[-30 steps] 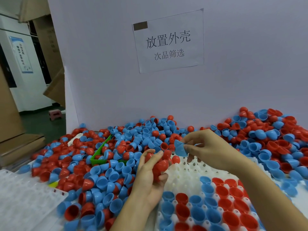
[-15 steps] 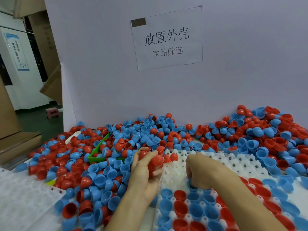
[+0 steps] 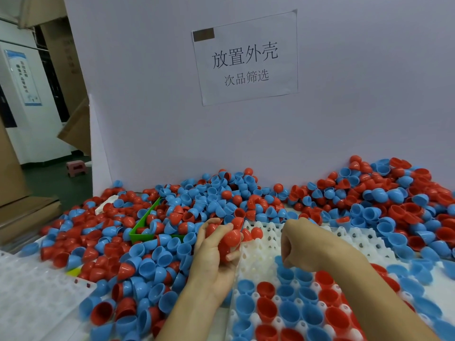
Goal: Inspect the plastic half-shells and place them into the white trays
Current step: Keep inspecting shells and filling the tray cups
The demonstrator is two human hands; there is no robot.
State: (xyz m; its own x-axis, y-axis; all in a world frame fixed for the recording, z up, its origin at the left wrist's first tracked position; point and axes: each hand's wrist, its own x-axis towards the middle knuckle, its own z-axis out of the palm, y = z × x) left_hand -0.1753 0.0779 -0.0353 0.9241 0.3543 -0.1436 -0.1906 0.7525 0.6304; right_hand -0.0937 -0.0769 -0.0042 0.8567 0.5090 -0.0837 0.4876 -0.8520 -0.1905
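Tray: the white tray [image 3: 256, 257] lies under both hands; its near rows are filled with red and blue shells, cups up, and its far rows stand bare.
Right hand: the right hand [image 3: 305, 244] hangs low over the boundary between filled and bare pockets, knuckles up, fingers curled downward and bunched. Whether they pinch a shell I cannot tell; the fingertips are hidden under the hand, just above a blue shell [image 3: 285, 271] seated in the tray.
Left hand: the left hand [image 3: 216, 252] sits at the tray's left edge, palm toward the tray, fingers and thumb clamped round a clutch of red shells [image 3: 231, 239], several nested together.
Key relation: the red shells lie just left of the right hand, near but apart, their stack running roughly up and away from the palm. The bare pockets lie directly beyond the right hand, so that hand is the nearer one for seating; the left serves as the supply.
Next move, as I judge it: the right hand takes a red shell from the left and sets it in the next bare pocket.
Pile: loose shells [image 3: 369, 200] heap behind and to both sides.
Bin: a green bin [image 3: 138, 232] sits half buried on the left.
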